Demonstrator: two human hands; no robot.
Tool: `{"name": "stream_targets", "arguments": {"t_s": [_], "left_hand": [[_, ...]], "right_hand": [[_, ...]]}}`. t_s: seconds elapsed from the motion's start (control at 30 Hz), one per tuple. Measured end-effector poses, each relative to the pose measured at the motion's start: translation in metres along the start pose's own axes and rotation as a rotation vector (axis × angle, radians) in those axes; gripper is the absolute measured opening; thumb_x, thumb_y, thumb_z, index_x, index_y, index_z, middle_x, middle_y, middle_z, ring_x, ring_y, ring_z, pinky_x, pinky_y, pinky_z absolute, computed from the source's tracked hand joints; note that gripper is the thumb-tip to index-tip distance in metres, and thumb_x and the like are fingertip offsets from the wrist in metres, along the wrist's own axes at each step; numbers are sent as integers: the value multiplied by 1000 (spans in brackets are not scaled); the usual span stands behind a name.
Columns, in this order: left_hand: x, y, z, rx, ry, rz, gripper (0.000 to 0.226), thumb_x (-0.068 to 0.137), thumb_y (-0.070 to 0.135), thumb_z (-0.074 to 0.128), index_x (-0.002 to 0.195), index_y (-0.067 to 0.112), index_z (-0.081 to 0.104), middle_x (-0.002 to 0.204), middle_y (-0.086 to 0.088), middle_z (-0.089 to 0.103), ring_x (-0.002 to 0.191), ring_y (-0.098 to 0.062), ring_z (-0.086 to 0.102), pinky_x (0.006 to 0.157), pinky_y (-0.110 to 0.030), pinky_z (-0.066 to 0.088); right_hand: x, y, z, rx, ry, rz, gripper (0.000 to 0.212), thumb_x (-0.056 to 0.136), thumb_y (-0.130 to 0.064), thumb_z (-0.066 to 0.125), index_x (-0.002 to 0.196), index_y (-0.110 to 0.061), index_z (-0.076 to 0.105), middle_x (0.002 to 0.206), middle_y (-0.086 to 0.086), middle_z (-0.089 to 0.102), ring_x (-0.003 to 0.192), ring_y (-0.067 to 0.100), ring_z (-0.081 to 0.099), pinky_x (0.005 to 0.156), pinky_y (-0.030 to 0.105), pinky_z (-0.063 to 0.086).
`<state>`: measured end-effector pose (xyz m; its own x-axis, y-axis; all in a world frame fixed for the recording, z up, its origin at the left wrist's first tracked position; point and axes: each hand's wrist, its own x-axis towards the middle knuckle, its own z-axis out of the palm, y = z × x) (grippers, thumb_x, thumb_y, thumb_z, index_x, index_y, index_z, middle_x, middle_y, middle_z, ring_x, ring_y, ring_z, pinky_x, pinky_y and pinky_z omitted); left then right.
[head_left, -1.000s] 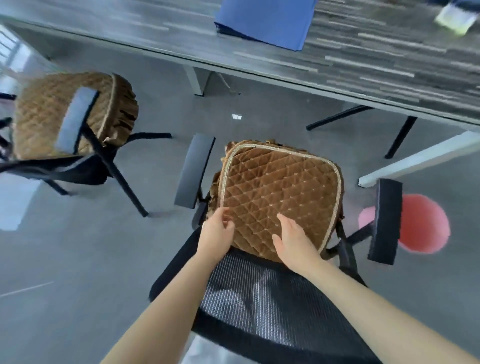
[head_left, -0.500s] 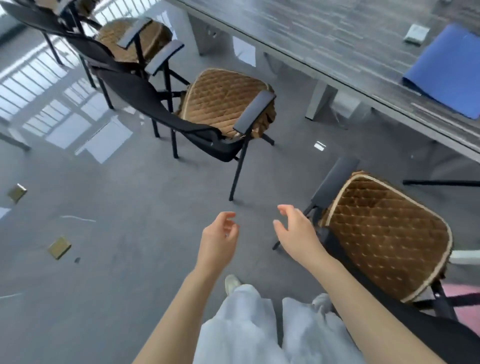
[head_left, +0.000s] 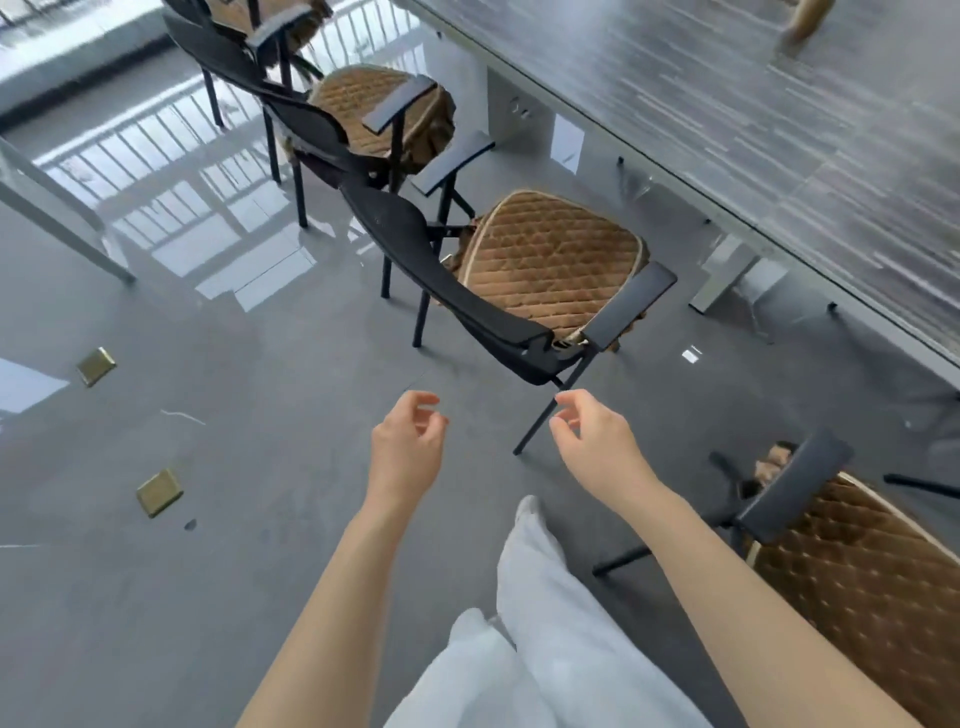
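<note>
My left hand (head_left: 408, 447) and my right hand (head_left: 597, 441) hang in the air over the grey floor, fingers loosely curled, holding nothing. Just beyond them stands a black armchair (head_left: 467, 296) with a brown quilted seat cushion (head_left: 556, 254); its backrest faces me and both hands are short of it. At the lower right is another chair with a brown quilted cushion (head_left: 862, 587) and a dark armrest (head_left: 795, 483). My white trouser legs (head_left: 540, 623) show below the arms.
More black chairs with brown cushions (head_left: 374, 109) line up toward the far left along a long dark striped table (head_left: 779, 114). Two brass floor boxes (head_left: 158, 491) sit in the grey floor at left. A table leg (head_left: 62, 223) stands at the far left.
My hands let go of the cushion on the chair now at the lower right. The view swung left and I stepped toward the neighbouring chair, which is now closer and more central.
</note>
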<state>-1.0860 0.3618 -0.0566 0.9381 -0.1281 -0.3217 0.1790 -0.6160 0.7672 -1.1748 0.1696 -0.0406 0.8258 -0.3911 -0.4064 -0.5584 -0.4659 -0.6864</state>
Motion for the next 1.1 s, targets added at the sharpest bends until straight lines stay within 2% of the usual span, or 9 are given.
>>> {"name": "stream_targets", "arguments": {"t_s": [0.17, 0.33, 0.43, 0.57, 0.7, 0.8, 0.9, 1.0, 1.1], "left_hand": [[80, 49, 6, -14, -41, 63, 18, 92, 15, 55, 105, 24, 62, 89, 1, 71, 84, -12, 66, 62, -15, 44], [152, 84, 14, 38, -99, 92, 19, 94, 15, 55, 109, 25, 61, 90, 3, 69, 82, -7, 64, 55, -7, 43], [188, 95, 14, 88, -117, 120, 22, 93, 13, 54, 111, 24, 60, 91, 9, 68, 86, -3, 63, 68, -12, 46], [245, 106, 20, 187, -154, 142, 28, 92, 11, 55, 118, 20, 60, 103, 8, 66, 101, -9, 61, 85, -21, 46], [308, 112, 37, 411, -319, 207, 37, 94, 16, 56, 131, 19, 54, 124, 4, 61, 111, -13, 56, 87, -20, 39], [363, 111, 54, 550, -483, 248, 42, 93, 16, 56, 135, 17, 52, 134, 0, 56, 123, -18, 52, 95, -28, 43], [410, 105, 69, 686, -638, 279, 44, 92, 18, 56, 135, 18, 51, 134, -2, 54, 122, -20, 50, 95, -34, 47], [470, 99, 81, 853, -851, 338, 44, 91, 17, 56, 135, 16, 50, 132, -4, 54, 120, -22, 51, 96, -35, 46], [520, 98, 85, 992, -968, 413, 43, 90, 15, 56, 132, 13, 50, 130, -6, 55, 121, -25, 50, 98, -33, 43]], "right_hand": [[84, -21, -33, -18, 59, 21, 36, 98, -23, 48, 133, -15, 50, 105, -3, 60, 101, 16, 56, 83, 28, 42], [177, -45, -50, -117, 1, 16, 36, 99, -24, 47, 134, -15, 49, 124, 2, 60, 112, 20, 57, 87, 28, 47], [223, -50, -52, -221, -58, 9, 37, 99, -25, 45, 135, -15, 49, 131, 3, 57, 118, 21, 56, 96, 33, 49], [268, -47, -58, -301, -96, 79, 38, 98, -27, 47, 134, -16, 49, 131, 5, 57, 117, 22, 57, 95, 35, 51], [303, -38, -58, -304, -128, 172, 38, 99, -27, 47, 135, -15, 48, 134, 4, 53, 119, 23, 54, 98, 36, 48], [333, -30, -51, -256, -98, 263, 40, 98, -30, 48, 135, -14, 49, 133, 5, 53, 118, 23, 54, 96, 39, 49], [355, -28, -42, -228, -41, 347, 41, 97, -32, 49, 134, -14, 50, 129, 6, 55, 113, 24, 55, 94, 40, 49], [378, -24, -23, -131, 4, 530, 42, 97, -33, 49, 133, -12, 50, 128, 8, 55, 114, 27, 55, 94, 43, 48], [391, -25, -2, -45, 38, 678, 41, 97, -32, 52, 131, -9, 51, 129, 11, 54, 116, 30, 54, 96, 42, 46]]}}
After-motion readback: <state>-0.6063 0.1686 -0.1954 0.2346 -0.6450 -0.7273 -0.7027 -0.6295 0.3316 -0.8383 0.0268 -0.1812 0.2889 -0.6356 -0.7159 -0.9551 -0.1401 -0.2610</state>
